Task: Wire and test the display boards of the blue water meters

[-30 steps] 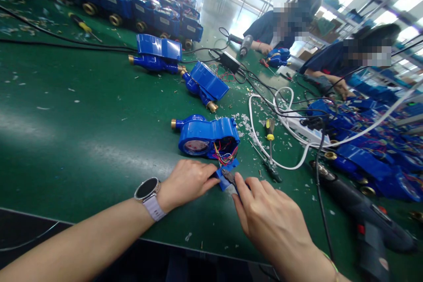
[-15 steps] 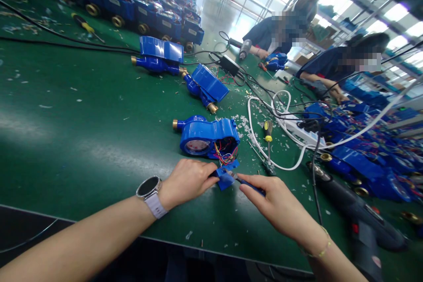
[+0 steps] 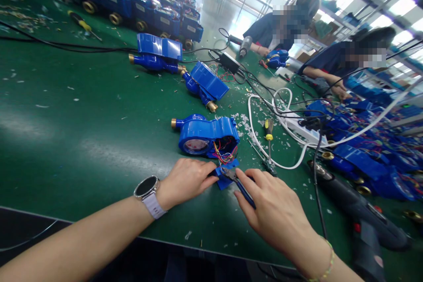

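Observation:
An open blue water meter [image 3: 206, 135] lies on the green table [image 3: 82, 132] with coloured wires [image 3: 224, 155] spilling from its right end. My left hand [image 3: 187, 180], with a watch on the wrist, is closed on a small blue plastic piece [image 3: 222, 176] attached to those wires. My right hand [image 3: 272, 209] grips blue-handled pliers [image 3: 238, 183], and their jaws touch the blue piece just below the wires.
Two more blue meters [image 3: 158, 55] [image 3: 206, 83] lie farther back, with a row of meters along the far edge. A yellow-handled screwdriver [image 3: 269, 134], white cable [image 3: 274, 141], black power tool [image 3: 357, 205] and a heap of meters lie right. Two people work across the table.
My right hand has swung back in from the right and turned the pliers so that their jaws sit on the blue piece. My left hand has kept still.

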The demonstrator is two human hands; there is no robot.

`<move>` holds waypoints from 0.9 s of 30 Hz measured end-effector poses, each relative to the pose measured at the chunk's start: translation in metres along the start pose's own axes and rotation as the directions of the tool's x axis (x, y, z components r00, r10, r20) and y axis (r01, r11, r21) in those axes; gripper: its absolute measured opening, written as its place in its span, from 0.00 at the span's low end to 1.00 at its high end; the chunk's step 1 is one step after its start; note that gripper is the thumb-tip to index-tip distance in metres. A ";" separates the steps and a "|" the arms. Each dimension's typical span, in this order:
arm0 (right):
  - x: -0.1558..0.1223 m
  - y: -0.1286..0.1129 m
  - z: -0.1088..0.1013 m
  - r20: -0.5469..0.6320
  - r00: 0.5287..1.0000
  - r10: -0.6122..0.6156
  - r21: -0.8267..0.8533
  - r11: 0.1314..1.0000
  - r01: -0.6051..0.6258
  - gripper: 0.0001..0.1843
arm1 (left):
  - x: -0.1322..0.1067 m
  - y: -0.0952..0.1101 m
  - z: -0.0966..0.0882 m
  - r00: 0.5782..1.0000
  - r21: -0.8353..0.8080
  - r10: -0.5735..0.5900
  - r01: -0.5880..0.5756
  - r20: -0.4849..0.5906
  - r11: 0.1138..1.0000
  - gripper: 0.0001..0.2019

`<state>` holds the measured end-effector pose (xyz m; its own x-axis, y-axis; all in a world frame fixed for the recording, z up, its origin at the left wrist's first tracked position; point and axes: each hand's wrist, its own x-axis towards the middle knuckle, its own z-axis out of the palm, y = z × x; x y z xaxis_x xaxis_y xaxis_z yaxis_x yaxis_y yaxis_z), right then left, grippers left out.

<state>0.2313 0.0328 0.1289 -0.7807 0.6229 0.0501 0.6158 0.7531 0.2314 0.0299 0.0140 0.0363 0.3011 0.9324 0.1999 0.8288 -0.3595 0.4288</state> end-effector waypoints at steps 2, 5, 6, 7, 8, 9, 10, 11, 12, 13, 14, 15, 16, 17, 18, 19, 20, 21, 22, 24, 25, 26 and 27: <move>0.002 -0.006 -0.003 -0.007 1.000 -0.015 -0.064 0.998 0.014 0.18 | 0.000 0.000 0.001 1.000 0.003 0.006 -0.006 -0.004 1.000 0.08; 0.002 -0.013 -0.005 0.001 1.000 -0.013 -0.133 0.991 0.013 0.18 | 0.000 0.000 0.001 1.000 0.006 0.021 -0.021 -0.020 1.000 0.08; 0.002 -0.015 -0.004 0.008 1.000 -0.014 -0.148 0.989 0.015 0.18 | 0.000 0.000 0.001 0.999 0.006 0.026 -0.025 -0.027 1.000 0.08; 0.002 -0.016 -0.004 0.015 1.000 -0.018 -0.158 0.987 0.020 0.18 | 0.000 -0.001 0.002 0.999 0.005 0.029 -0.029 -0.033 1.000 0.08; 0.001 -0.016 -0.003 0.022 1.000 -0.023 -0.163 0.986 0.026 0.18 | 0.000 -0.001 0.002 0.999 0.005 0.032 -0.032 -0.038 0.999 0.07; 0.001 -0.016 -0.002 0.026 0.999 -0.027 -0.161 0.986 0.031 0.18 | -0.001 -0.001 0.002 0.999 0.005 0.033 -0.033 -0.042 0.999 0.08; 0.000 -0.015 -0.001 0.030 0.999 -0.028 -0.152 0.988 0.032 0.18 | -0.001 -0.001 0.002 0.998 0.004 0.035 -0.034 -0.044 0.999 0.08; 0.000 -0.013 -0.001 0.034 0.999 -0.023 -0.134 0.991 0.027 0.18 | -0.001 -0.001 0.002 0.998 0.003 0.034 -0.034 -0.045 0.999 0.08; -0.001 -0.011 0.000 0.040 0.999 -0.013 -0.108 0.994 0.017 0.18 | -0.001 -0.001 0.002 0.998 0.002 0.033 -0.033 -0.046 0.999 0.08; -0.001 -0.009 0.000 0.057 0.998 0.001 -0.074 0.997 0.003 0.17 | -0.001 -0.001 0.002 0.999 0.001 0.031 -0.031 -0.043 1.000 0.08; -0.001 -0.006 0.001 0.084 0.996 0.020 -0.032 0.999 -0.018 0.17 | -0.001 -0.001 0.003 0.999 -0.001 0.029 -0.029 -0.041 1.000 0.08; -0.001 -0.002 0.002 0.119 0.992 0.043 0.017 0.999 -0.045 0.16 | -0.001 -0.001 0.003 0.999 -0.002 0.025 -0.025 -0.038 1.000 0.08; -0.002 0.001 0.003 0.157 0.985 0.066 0.069 0.995 -0.078 0.16 | -0.001 -0.001 0.003 0.999 -0.004 0.022 -0.022 -0.035 1.000 0.08; -0.002 0.005 0.005 0.190 0.978 0.090 0.122 0.986 -0.115 0.16 | -0.001 -0.001 0.003 0.999 -0.008 0.018 -0.019 -0.032 1.000 0.08; -0.002 0.009 0.006 0.212 0.971 0.111 0.173 0.973 -0.150 0.16 | 0.000 -0.001 0.002 0.999 -0.014 0.017 -0.017 -0.030 1.000 0.08; -0.003 0.012 0.008 0.222 0.966 0.132 0.217 0.959 -0.181 0.16 | 0.000 -0.001 0.002 0.999 -0.019 0.016 -0.017 -0.031 1.000 0.08; -0.004 0.016 0.008 0.220 0.964 0.150 0.253 0.946 -0.205 0.16 | 0.000 -0.001 0.002 0.999 -0.022 0.016 -0.017 -0.034 1.000 0.08; -0.005 0.020 0.009 0.215 0.963 0.162 0.282 0.934 -0.220 0.16 | 0.000 -0.001 0.001 0.999 -0.024 0.017 -0.018 -0.038 1.000 0.08; -0.007 0.023 0.008 0.209 0.964 0.165 0.309 0.924 -0.225 0.16 | 0.000 -0.001 0.001 0.999 -0.025 0.019 -0.020 -0.042 0.999 0.08; -0.011 0.028 0.007 0.201 0.968 0.151 0.351 0.911 -0.215 0.17 | 0.000 -0.002 0.001 0.999 -0.024 0.019 -0.020 -0.048 1.000 0.08; -0.013 0.030 0.005 0.192 0.971 0.142 0.363 0.909 -0.205 0.17 | 0.000 -0.002 0.002 0.999 -0.025 0.018 -0.019 -0.047 1.000 0.08; -0.014 0.031 0.004 0.178 0.975 0.134 0.365 0.911 -0.192 0.17 | 0.000 -0.002 0.002 0.999 -0.025 0.017 -0.018 -0.046 1.000 0.08; -0.016 0.031 0.003 0.157 0.979 0.132 0.354 0.918 -0.181 0.17 | 0.000 -0.002 0.002 0.999 -0.027 0.016 -0.017 -0.044 0.999 0.08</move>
<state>0.2631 0.0474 0.1324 -0.6659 0.7425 -0.0725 0.7439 0.6534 -0.1403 0.0290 0.0143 0.0340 0.2933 0.9240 0.2454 0.8104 -0.3765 0.4490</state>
